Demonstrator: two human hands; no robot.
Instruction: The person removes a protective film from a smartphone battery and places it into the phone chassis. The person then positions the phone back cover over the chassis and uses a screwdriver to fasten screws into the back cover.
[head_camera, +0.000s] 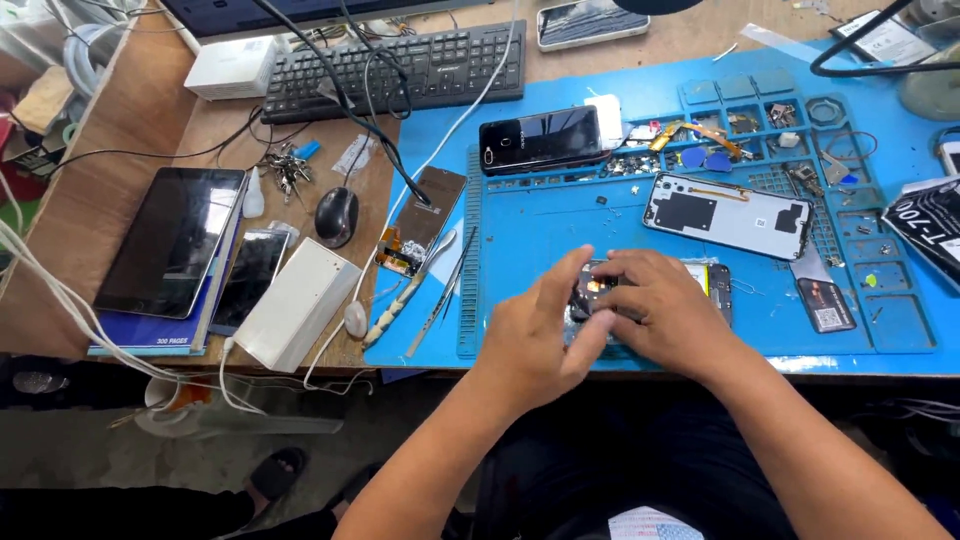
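Note:
An opened dark phone body (712, 285) lies at the near edge of the blue repair mat (560, 215). Both my hands are on it. My left hand (535, 335) grips its left end, with the thumb raised over the exposed insides. My right hand (665, 310) covers the middle, fingertips pressing on a small part near the top left of the phone. What exactly the fingertips pinch is hidden. A white phone back cover (728, 213) lies just beyond, and a black phone (540, 138) lies face up farther back.
Tweezers (440, 290) and a detached screen panel (420, 220) lie left of the mat. A white box (295, 300), mouse (336, 215), tablet (172, 238), keys (285, 168) and keyboard (400, 68) fill the wooden desk. Small parts sit in the mat's tray cells (760, 120).

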